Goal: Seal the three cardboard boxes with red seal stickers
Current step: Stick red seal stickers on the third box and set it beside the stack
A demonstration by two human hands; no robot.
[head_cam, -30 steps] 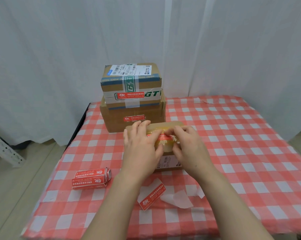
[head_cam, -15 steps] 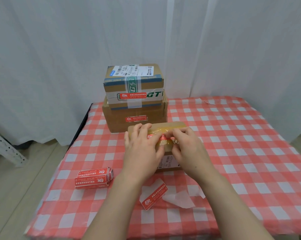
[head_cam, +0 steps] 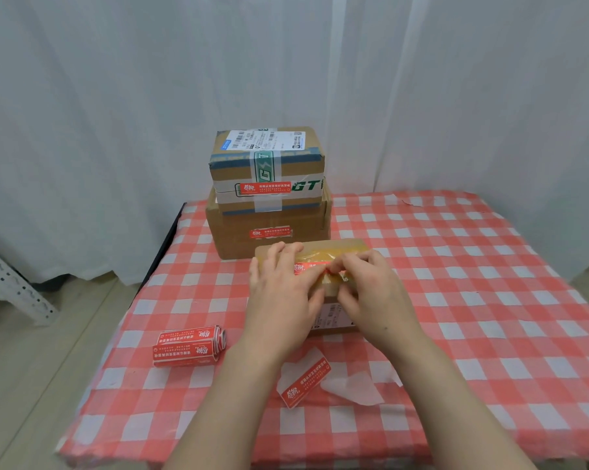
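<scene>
Head view shows two stacked boxes [head_cam: 269, 212] at the back already wearing red stickers. Left hand [head_cam: 283, 296] lies flat on the third box [head_cam: 333, 247]; right hand [head_cam: 371, 293] pinches and presses its sticker [head_cam: 308, 268] down, nearly finished

A red-and-white checked tablecloth [head_cam: 455, 300] covered the table before pale curtains [head_cam: 117, 96] — a grey perforated metal bracket [head_cam: 12, 286] stood at left.

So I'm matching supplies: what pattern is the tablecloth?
Red-and-white checks on the tablecloth, clear in the head view.
</scene>
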